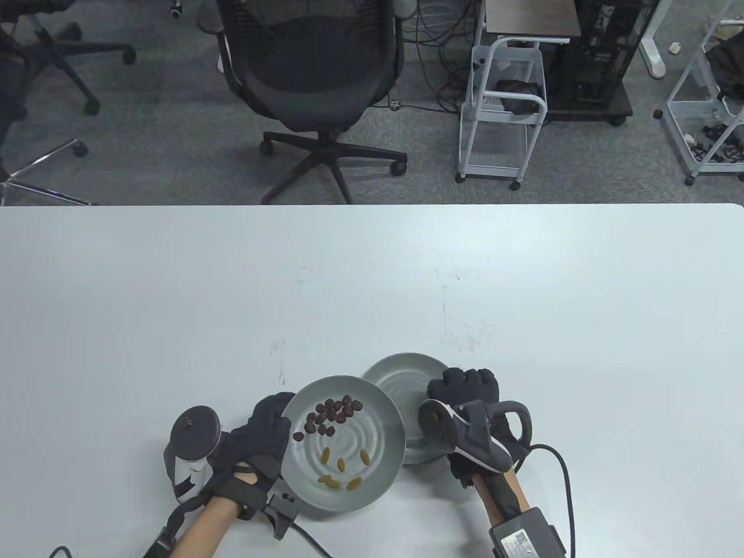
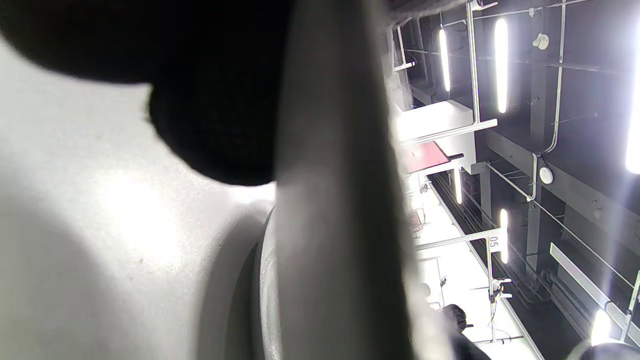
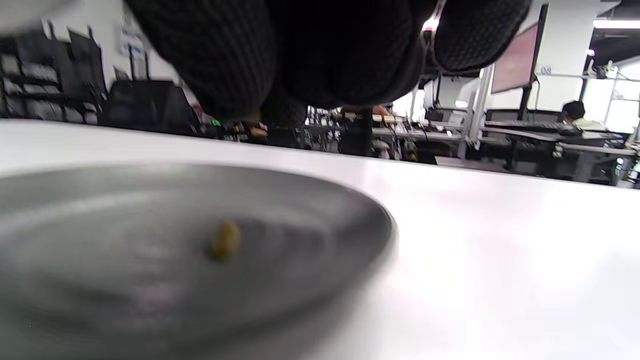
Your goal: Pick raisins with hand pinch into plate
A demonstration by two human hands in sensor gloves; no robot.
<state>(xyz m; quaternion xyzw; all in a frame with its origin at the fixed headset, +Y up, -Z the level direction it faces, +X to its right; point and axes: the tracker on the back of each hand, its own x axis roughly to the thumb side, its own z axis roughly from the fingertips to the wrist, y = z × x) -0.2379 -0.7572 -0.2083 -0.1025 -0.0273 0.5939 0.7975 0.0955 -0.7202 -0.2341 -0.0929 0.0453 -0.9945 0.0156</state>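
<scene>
A grey plate (image 1: 379, 465) holds a cluster of dark raisins (image 1: 334, 412) and several golden raisins (image 1: 343, 465). It overlaps a second grey plate (image 1: 401, 378) behind it to the right. My left hand (image 1: 282, 415) grips the raisin plate's left rim; the rim (image 2: 340, 200) fills the left wrist view beside a gloved finger (image 2: 215, 100). My right hand (image 1: 465, 385) hovers over the second plate's right side with its fingers (image 3: 210, 55) bunched and nothing seen between them. One golden raisin (image 3: 225, 241) lies in that plate (image 3: 150, 295) below them.
The white table (image 1: 372, 290) stretches far beyond the plates. The table's far edge runs across the view, with an office chair (image 1: 314, 75) and a white cart (image 1: 503, 110) on the floor behind it. Cables trail from both wrists toward the near edge.
</scene>
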